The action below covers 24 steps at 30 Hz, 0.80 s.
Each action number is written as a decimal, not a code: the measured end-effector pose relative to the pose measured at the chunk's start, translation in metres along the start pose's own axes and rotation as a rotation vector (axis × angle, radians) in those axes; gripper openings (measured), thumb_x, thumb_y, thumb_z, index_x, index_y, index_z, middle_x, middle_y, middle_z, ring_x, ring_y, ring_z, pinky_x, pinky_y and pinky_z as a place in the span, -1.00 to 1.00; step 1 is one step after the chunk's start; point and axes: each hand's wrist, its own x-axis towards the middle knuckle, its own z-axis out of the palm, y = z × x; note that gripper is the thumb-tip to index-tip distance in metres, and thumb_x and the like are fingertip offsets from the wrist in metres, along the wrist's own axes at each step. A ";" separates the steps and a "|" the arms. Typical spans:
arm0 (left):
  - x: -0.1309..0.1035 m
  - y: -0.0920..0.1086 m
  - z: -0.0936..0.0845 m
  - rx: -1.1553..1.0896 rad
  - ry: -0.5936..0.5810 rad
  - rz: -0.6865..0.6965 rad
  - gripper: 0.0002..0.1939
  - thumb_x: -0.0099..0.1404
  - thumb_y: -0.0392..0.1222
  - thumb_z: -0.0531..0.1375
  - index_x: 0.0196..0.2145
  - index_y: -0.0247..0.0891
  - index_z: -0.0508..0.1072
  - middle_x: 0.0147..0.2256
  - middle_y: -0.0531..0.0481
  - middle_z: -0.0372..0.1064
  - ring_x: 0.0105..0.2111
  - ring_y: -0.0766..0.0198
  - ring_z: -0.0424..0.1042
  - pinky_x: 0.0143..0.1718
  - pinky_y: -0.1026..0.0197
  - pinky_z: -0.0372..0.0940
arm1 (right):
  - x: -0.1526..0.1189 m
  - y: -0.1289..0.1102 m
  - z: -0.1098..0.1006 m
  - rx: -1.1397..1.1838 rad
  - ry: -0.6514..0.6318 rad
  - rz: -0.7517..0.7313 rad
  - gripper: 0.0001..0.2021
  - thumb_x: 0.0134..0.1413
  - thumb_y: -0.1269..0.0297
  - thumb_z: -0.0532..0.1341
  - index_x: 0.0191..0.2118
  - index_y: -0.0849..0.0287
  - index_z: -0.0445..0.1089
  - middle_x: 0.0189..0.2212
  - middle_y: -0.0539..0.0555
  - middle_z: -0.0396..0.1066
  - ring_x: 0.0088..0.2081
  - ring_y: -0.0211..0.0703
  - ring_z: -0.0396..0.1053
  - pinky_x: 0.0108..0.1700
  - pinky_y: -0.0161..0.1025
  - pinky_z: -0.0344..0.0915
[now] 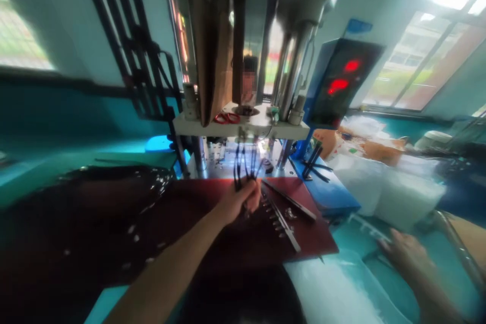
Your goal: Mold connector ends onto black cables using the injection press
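Several thin black cables (239, 164) rise from my left hand (245, 200), whose fingers are closed round them above the dark red board, in front of the press. At the lower right, my right hand (408, 253) is closed on a pale toothed strip (370, 228), blurred by motion, out beyond the board's right edge. On the board, just right of my left hand, lie a metal strip with small pegs (283, 225) and a plain metal bar (292, 200). Small metal pieces (289, 213) rest between them.
The press's white plate (243, 129) carries red-handled scissors (227, 118). A control box with red displays (343, 83) stands at right, above a blue surface (330, 190) with black tools. White bags (406, 192) lie farther right. Shiny black plastic (114, 187) spreads at left.
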 end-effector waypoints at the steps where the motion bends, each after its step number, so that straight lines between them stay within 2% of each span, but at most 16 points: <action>1: 0.003 0.002 -0.001 -0.035 0.138 0.105 -0.60 0.09 0.10 0.23 -0.58 -0.30 0.25 -0.74 0.17 -0.01 -0.74 0.47 0.05 -0.69 0.36 0.01 | -0.005 -0.003 0.000 -0.022 -0.071 -0.013 -0.76 -0.27 0.00 0.18 -0.56 0.06 0.41 -0.41 0.47 0.44 -0.37 0.31 0.44 -0.46 0.07 0.26; 2: 0.005 0.004 -0.002 -0.077 0.273 0.194 -0.60 0.08 0.08 0.24 -0.58 -0.29 0.24 -0.74 0.19 -0.02 -0.75 0.48 0.03 -0.70 0.37 -0.01 | -0.010 -0.015 -0.005 0.002 -0.121 -0.040 -0.75 -0.30 0.01 0.19 -0.51 0.06 0.42 -0.37 0.42 0.45 -0.36 0.31 0.44 -0.42 0.09 0.29; 3: 0.007 0.007 -0.004 -0.120 0.400 0.272 -0.61 0.09 0.06 0.24 -0.59 -0.28 0.22 -0.74 0.20 -0.04 -0.75 0.49 0.00 -0.71 0.38 -0.04 | -0.014 -0.037 -0.012 0.102 -0.163 -0.122 -0.72 -0.23 0.03 0.15 -0.40 0.07 0.45 -0.31 0.35 0.47 -0.30 0.25 0.45 -0.36 0.07 0.32; 4: 0.009 0.011 -0.006 -0.158 0.517 0.341 -0.63 0.10 0.03 0.24 -0.59 -0.28 0.21 -0.74 0.20 -0.06 -0.76 0.50 -0.02 -0.71 0.39 -0.06 | -0.019 -0.066 -0.021 0.244 -0.228 -0.208 -0.67 -0.14 0.04 0.11 -0.29 0.09 0.44 -0.26 0.28 0.47 -0.25 0.16 0.45 -0.26 0.02 0.34; 6: 0.011 0.019 -0.011 -0.199 0.698 0.458 -0.65 0.16 -0.01 0.19 -0.58 -0.27 0.19 -0.74 0.21 -0.08 -0.76 0.51 -0.04 -0.71 0.39 -0.08 | -0.027 -0.138 -0.041 0.501 -0.413 -0.387 -0.65 0.04 0.08 0.05 -0.13 0.10 0.40 -0.21 0.19 0.47 -0.21 0.01 0.44 -0.19 -0.11 0.35; 7: 0.012 0.023 -0.015 -0.201 0.761 0.506 -0.66 0.19 -0.03 0.17 -0.58 -0.26 0.18 -0.73 0.21 -0.08 -0.76 0.51 -0.05 -0.70 0.39 -0.08 | -0.032 -0.177 -0.049 0.600 -0.465 -0.489 -0.66 0.10 0.12 0.02 -0.10 0.12 0.38 -0.20 0.17 0.46 -0.20 -0.05 0.43 -0.17 -0.16 0.34; 9: 0.012 0.030 -0.024 -0.183 0.839 0.593 -0.67 0.22 -0.06 0.14 -0.59 -0.26 0.17 -0.72 0.20 -0.07 -0.75 0.50 -0.03 -0.69 0.38 -0.05 | -0.041 -0.252 -0.058 0.677 -0.485 -0.696 -0.71 0.12 0.22 0.04 -0.09 0.14 0.37 -0.14 0.14 0.43 -0.13 -0.10 0.38 -0.09 -0.21 0.29; 11: 0.012 0.034 -0.034 -0.167 0.878 0.649 -0.69 0.23 -0.08 0.12 -0.58 -0.25 0.17 -0.72 0.20 -0.06 -0.74 0.50 -0.01 -0.67 0.37 -0.02 | -0.052 -0.314 -0.056 0.578 -0.567 -0.894 -0.72 0.09 0.28 0.10 -0.07 0.20 0.35 -0.12 0.18 0.42 -0.08 -0.05 0.35 -0.02 -0.18 0.23; 13: 0.012 0.037 -0.044 -0.165 0.898 0.666 -0.70 0.23 -0.09 0.12 -0.56 -0.24 0.17 -0.71 0.21 -0.07 -0.73 0.49 0.00 -0.65 0.37 0.01 | -0.063 -0.360 -0.045 0.426 -0.624 -0.958 -0.76 0.07 0.20 0.14 -0.20 0.24 0.39 -0.23 0.22 0.45 -0.16 0.02 0.39 -0.11 -0.14 0.25; 15: 0.013 0.038 -0.052 -0.164 0.911 0.664 -0.70 0.23 -0.08 0.12 -0.56 -0.24 0.17 -0.71 0.21 -0.07 -0.73 0.49 0.01 -0.65 0.37 0.01 | -0.073 -0.389 -0.030 0.306 -0.672 -0.947 -0.71 0.04 0.11 0.16 -0.26 0.26 0.38 -0.32 0.24 0.47 -0.27 0.07 0.43 -0.23 -0.14 0.26; 17: 0.016 0.040 -0.061 -0.167 0.917 0.666 -0.70 0.24 -0.07 0.12 -0.56 -0.24 0.17 -0.71 0.21 -0.06 -0.74 0.49 0.00 -0.65 0.36 0.01 | -0.080 -0.403 -0.017 0.247 -0.688 -0.925 -0.74 0.06 0.15 0.13 -0.28 0.27 0.36 -0.37 0.26 0.48 -0.33 0.08 0.45 -0.32 -0.16 0.24; 21: 0.026 0.059 -0.090 -0.210 0.963 0.672 -0.70 0.28 -0.12 0.06 -0.56 -0.25 0.14 -0.72 0.22 -0.11 -0.75 0.50 -0.05 -0.67 0.36 -0.07 | -0.083 -0.402 -0.001 0.379 -0.617 -0.890 -0.80 0.16 0.26 0.00 -0.29 0.24 0.30 -0.44 0.21 0.46 -0.41 0.00 0.43 -0.43 -0.24 0.14; 24: 0.030 0.099 -0.127 -0.150 1.089 0.743 -0.67 0.34 -0.13 -0.05 -0.57 -0.23 0.05 -0.72 0.23 -0.18 -0.75 0.50 -0.09 -0.67 0.34 -0.12 | -0.080 -0.391 0.000 0.616 -0.503 -0.894 -0.82 0.19 0.25 -0.04 -0.38 0.17 0.20 -0.54 0.09 0.37 -0.51 -0.14 0.33 -0.48 -0.30 0.09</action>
